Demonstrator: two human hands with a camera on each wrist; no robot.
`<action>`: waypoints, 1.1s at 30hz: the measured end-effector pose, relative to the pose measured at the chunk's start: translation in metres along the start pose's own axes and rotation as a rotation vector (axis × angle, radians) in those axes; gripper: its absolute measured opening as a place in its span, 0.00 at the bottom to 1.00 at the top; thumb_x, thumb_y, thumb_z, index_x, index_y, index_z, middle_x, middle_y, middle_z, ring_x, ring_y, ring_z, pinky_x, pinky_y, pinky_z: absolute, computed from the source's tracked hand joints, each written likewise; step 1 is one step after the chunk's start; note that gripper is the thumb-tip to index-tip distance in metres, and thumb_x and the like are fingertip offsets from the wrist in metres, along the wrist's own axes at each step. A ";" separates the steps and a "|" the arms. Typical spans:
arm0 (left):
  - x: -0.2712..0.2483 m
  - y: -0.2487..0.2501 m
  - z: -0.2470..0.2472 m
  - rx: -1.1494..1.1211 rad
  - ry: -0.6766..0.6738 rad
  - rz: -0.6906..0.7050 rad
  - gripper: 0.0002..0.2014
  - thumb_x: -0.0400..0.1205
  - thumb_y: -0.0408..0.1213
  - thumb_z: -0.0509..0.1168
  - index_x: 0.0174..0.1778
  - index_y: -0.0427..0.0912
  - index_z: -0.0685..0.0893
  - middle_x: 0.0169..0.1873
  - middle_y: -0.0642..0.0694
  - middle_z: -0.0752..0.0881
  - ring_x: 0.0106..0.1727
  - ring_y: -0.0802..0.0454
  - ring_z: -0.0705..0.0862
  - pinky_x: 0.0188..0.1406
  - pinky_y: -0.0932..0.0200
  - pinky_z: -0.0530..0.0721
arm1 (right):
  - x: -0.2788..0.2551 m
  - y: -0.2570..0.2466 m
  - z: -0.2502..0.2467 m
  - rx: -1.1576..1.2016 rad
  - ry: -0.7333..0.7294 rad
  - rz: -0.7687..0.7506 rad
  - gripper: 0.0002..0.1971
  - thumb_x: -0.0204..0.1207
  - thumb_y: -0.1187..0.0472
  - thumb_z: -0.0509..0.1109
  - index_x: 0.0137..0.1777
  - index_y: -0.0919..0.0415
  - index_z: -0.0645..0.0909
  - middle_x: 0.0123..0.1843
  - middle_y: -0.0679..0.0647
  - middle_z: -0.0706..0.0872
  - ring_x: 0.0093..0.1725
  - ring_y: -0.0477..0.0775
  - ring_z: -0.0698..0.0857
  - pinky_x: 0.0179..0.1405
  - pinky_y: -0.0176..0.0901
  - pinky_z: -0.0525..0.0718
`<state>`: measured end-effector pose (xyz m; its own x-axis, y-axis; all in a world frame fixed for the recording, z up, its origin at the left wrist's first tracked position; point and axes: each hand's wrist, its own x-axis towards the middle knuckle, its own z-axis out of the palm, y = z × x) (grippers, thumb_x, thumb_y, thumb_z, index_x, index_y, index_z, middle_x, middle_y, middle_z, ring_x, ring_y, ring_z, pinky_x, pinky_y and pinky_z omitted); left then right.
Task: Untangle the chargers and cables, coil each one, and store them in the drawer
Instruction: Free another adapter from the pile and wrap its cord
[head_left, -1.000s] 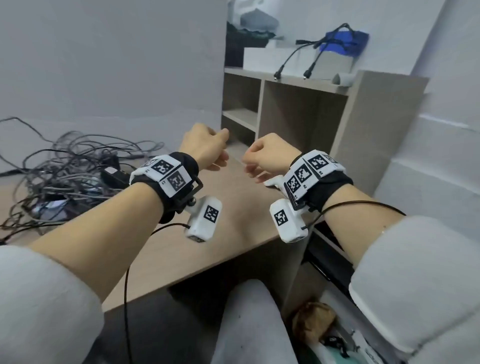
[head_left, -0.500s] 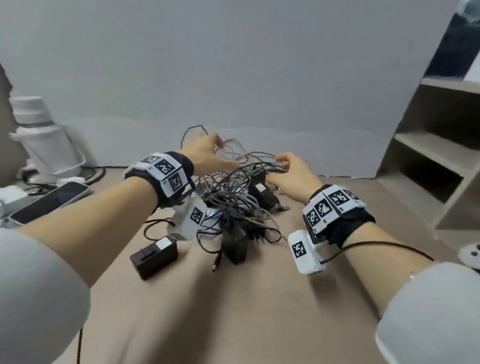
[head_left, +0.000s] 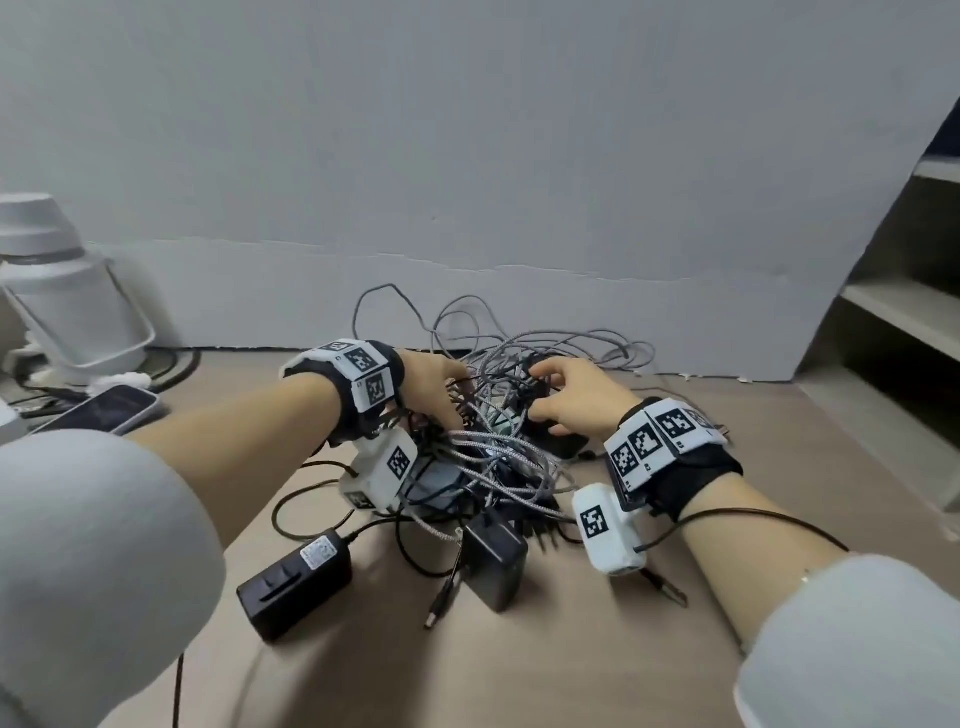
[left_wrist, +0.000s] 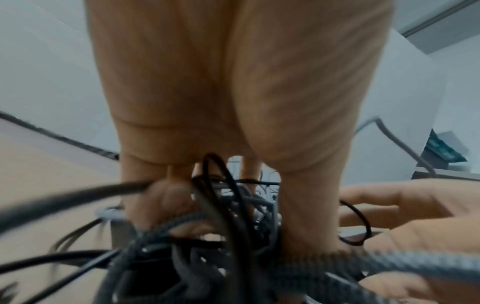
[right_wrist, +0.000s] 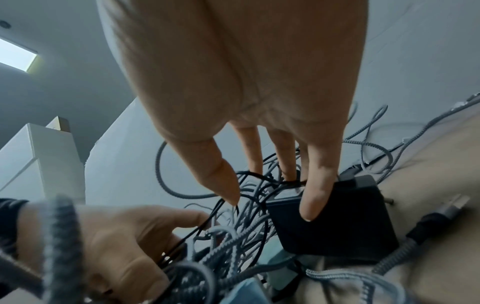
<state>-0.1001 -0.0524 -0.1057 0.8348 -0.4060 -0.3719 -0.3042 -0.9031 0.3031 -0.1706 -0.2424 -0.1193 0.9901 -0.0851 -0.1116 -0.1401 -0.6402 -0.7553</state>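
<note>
A tangle of grey braided and black cables (head_left: 498, 431) lies at the middle of the desk. My left hand (head_left: 436, 395) is dug into its left side, fingers curled round several cables (left_wrist: 207, 216). My right hand (head_left: 566, 400) reaches in from the right with fairly straight fingers (right_wrist: 285, 164); one finger rests on a black adapter (right_wrist: 337, 222). A long black power brick (head_left: 296, 582) and a square black charger (head_left: 493, 551) lie at the near edge of the pile. No drawer is in view.
A phone (head_left: 104, 410) and a white appliance (head_left: 62, 296) stand at the left. A shelf unit (head_left: 909, 322) rises at the right. The wall runs close behind the pile. Bare desk (head_left: 519, 665) lies in front of it.
The view swung left from the shelf unit to the cable pile. Both hands came down from above the desk into the tangle; the left now grips cables.
</note>
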 end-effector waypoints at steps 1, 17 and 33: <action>0.000 0.000 -0.001 -0.034 -0.008 0.001 0.23 0.79 0.38 0.74 0.70 0.46 0.78 0.38 0.48 0.86 0.29 0.50 0.83 0.26 0.60 0.84 | -0.001 0.000 -0.001 0.004 -0.005 0.007 0.29 0.76 0.69 0.75 0.77 0.59 0.75 0.63 0.55 0.76 0.65 0.61 0.84 0.60 0.59 0.89; -0.076 0.042 -0.091 -0.884 0.121 0.182 0.09 0.88 0.28 0.55 0.45 0.30 0.79 0.22 0.45 0.76 0.14 0.57 0.70 0.10 0.69 0.65 | -0.061 -0.066 -0.054 0.063 0.024 -0.134 0.54 0.70 0.38 0.80 0.89 0.48 0.50 0.85 0.54 0.66 0.69 0.54 0.79 0.64 0.65 0.86; -0.101 0.016 -0.123 -1.171 0.007 0.508 0.12 0.79 0.37 0.60 0.44 0.35 0.87 0.24 0.55 0.58 0.15 0.64 0.61 0.13 0.69 0.53 | -0.019 -0.031 -0.029 -0.086 0.156 -0.385 0.37 0.68 0.61 0.81 0.77 0.54 0.72 0.61 0.47 0.86 0.50 0.43 0.88 0.52 0.43 0.88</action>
<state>-0.1329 -0.0085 0.0446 0.7477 -0.6639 0.0164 -0.0073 0.0165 0.9998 -0.1846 -0.2436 -0.0751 0.9601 0.0623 0.2726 0.2348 -0.7090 -0.6649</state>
